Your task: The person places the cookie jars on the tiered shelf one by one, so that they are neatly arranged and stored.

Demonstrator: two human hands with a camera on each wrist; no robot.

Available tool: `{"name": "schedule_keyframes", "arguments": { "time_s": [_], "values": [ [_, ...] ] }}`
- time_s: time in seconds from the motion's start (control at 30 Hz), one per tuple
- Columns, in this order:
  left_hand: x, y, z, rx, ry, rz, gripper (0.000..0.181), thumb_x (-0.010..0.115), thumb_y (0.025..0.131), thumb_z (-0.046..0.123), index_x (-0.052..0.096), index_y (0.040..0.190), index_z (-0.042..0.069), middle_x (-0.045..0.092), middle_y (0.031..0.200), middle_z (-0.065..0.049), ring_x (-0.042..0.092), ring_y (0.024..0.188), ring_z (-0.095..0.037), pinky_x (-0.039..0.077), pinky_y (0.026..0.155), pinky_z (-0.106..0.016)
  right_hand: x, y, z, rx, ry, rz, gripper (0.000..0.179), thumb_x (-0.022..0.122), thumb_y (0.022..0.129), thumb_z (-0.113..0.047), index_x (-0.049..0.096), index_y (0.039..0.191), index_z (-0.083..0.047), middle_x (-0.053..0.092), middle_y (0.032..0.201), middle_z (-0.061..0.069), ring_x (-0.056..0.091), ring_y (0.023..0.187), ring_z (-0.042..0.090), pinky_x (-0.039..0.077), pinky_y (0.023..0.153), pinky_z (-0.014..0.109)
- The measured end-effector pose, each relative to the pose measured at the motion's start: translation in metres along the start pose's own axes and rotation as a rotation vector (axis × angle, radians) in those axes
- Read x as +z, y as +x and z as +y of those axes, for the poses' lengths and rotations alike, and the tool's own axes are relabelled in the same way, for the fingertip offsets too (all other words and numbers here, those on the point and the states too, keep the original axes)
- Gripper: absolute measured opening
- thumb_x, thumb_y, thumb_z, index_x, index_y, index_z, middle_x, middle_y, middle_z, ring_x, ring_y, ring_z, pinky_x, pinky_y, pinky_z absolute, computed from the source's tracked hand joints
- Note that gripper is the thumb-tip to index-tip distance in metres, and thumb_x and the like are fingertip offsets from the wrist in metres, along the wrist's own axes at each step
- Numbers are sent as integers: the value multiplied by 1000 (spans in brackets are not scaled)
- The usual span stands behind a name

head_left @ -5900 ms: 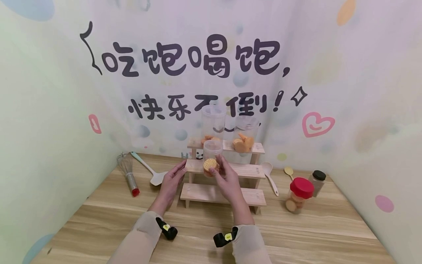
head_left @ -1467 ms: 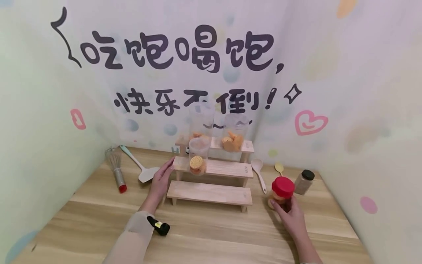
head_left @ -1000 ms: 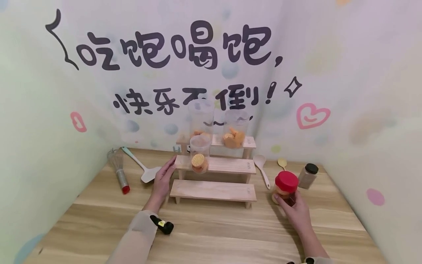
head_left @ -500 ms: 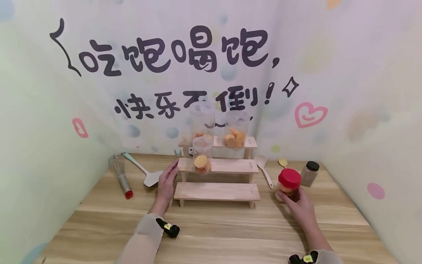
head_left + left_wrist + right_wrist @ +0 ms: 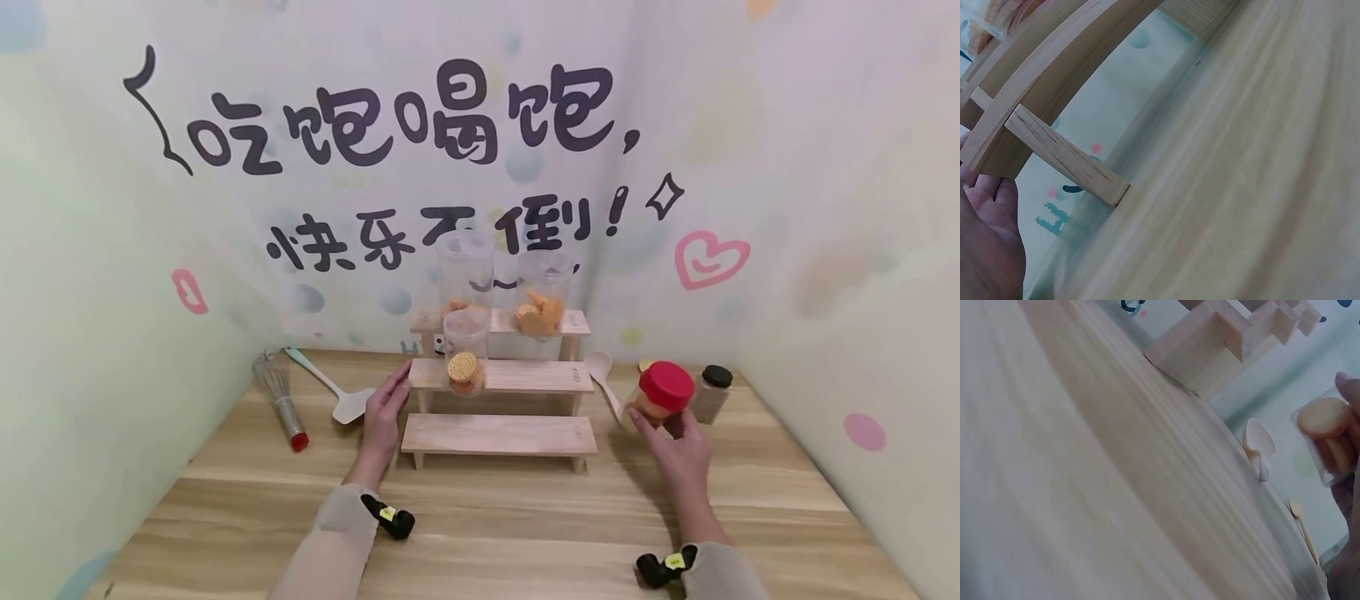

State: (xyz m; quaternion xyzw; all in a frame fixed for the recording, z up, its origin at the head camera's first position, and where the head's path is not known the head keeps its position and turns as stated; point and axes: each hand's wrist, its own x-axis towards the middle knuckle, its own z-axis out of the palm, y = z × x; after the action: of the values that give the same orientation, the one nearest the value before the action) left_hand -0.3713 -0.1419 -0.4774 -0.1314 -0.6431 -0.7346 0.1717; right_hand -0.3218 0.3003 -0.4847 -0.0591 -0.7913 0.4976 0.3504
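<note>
My right hand (image 5: 684, 457) grips a clear jar with a red lid (image 5: 667, 385) from its near side. Round biscuits (image 5: 1325, 419) show through its wall, and the right wrist view has it raised off the table. At the other side, my left hand (image 5: 383, 419) touches the left end of a three-tier wooden display stand (image 5: 498, 435), its fingers fairly straight at the middle step. A small clear jar of biscuits (image 5: 466, 375) stands on that middle step. Two larger clear jars, one tall (image 5: 465, 267) and one wider (image 5: 542, 312), stand on the top step, both partly filled with orange biscuits.
A whisk (image 5: 283, 408) and a white spatula (image 5: 348, 407) lie on the left. Right of the stand are a white spoon (image 5: 603, 375), a mostly hidden yellow spoon (image 5: 645, 365) and a black-lidded jar (image 5: 712, 396). A printed cloth backdrop (image 5: 337, 50) closes the rear.
Earlier my right hand was at the small jar on the middle step; then it moved right and took the red-lidded jar, which is now raised. My left hand stays at the stand's end.
</note>
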Motion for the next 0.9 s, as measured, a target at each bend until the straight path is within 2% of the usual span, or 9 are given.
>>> {"name": "schedule_keyframes", "arguments": {
  "time_s": [0.1, 0.23, 0.37, 0.47, 0.57, 0.67, 0.77, 0.83, 0.9],
  "values": [
    [0, -3, -4, 13, 3, -3, 42, 51, 106, 15, 51, 146, 1, 48, 151, -13, 43, 140, -23, 38, 109, -17, 6, -4, 0, -112, 30, 55, 60, 93, 71, -11, 66, 123, -3, 72, 108, 17, 61, 87, -6, 50, 81, 9],
    [-1, -4, -6, 38, 8, -3, 42, 51, 105, 14, 51, 145, 0, 49, 150, -14, 43, 140, -25, 38, 109, -17, 14, -5, -2, -204, 63, 100, 57, 94, 67, -3, 68, 118, -1, 72, 106, 14, 60, 86, -8, 51, 82, 10],
    [0, -3, -7, 54, 1, -3, 43, 52, 105, 15, 52, 145, 0, 50, 149, -14, 44, 139, -24, 38, 109, -18, 9, 0, -37, -263, 159, 89, 53, 89, 70, 5, 67, 118, 5, 70, 108, -3, 62, 90, -4, 51, 83, 11],
    [1, -3, -8, 66, -9, -8, 43, 53, 105, 15, 52, 144, -1, 50, 149, -15, 44, 139, -25, 39, 109, -18, 1, 11, -66, -203, 220, -23, 52, 86, 77, -1, 64, 124, 4, 69, 113, -5, 64, 96, 0, 52, 85, 12],
    [1, -3, -9, 74, -8, -11, 43, 52, 105, 14, 51, 144, -2, 50, 149, -16, 44, 139, -27, 39, 109, -18, 2, 22, -84, -55, 244, -137, 55, 83, 84, -15, 61, 134, -7, 66, 124, 5, 62, 106, 4, 52, 88, 13],
    [1, 0, -8, 71, -5, -10, 41, 51, 106, 13, 51, 144, -2, 50, 149, -16, 43, 139, -26, 38, 110, -18, 16, 20, -107, 51, 419, -132, 51, 79, 89, -16, 59, 135, -8, 65, 124, 6, 60, 109, 11, 51, 89, 15],
    [1, 2, -5, 56, -5, -10, 41, 50, 106, 11, 50, 145, -2, 48, 150, -16, 42, 140, -24, 37, 110, -17, 43, 13, -116, 77, 630, -69, 42, 74, 92, -12, 60, 130, -3, 65, 116, 4, 59, 107, 17, 51, 90, 20],
    [0, 2, -2, 45, -6, -11, 42, 49, 106, 9, 49, 146, -3, 47, 151, -17, 42, 141, -24, 37, 110, -17, 57, 8, -116, 95, 652, -76, 40, 73, 93, -14, 59, 129, -3, 65, 112, 1, 59, 105, 16, 52, 88, 21],
    [0, -1, 5, 37, 3, -14, 41, 49, 106, 6, 48, 145, -6, 46, 150, -19, 42, 140, -25, 38, 109, -16, 66, 2, -112, 108, 597, -126, 41, 73, 94, -17, 59, 130, -5, 65, 113, -1, 59, 103, 15, 52, 86, 19]
  ]
}}
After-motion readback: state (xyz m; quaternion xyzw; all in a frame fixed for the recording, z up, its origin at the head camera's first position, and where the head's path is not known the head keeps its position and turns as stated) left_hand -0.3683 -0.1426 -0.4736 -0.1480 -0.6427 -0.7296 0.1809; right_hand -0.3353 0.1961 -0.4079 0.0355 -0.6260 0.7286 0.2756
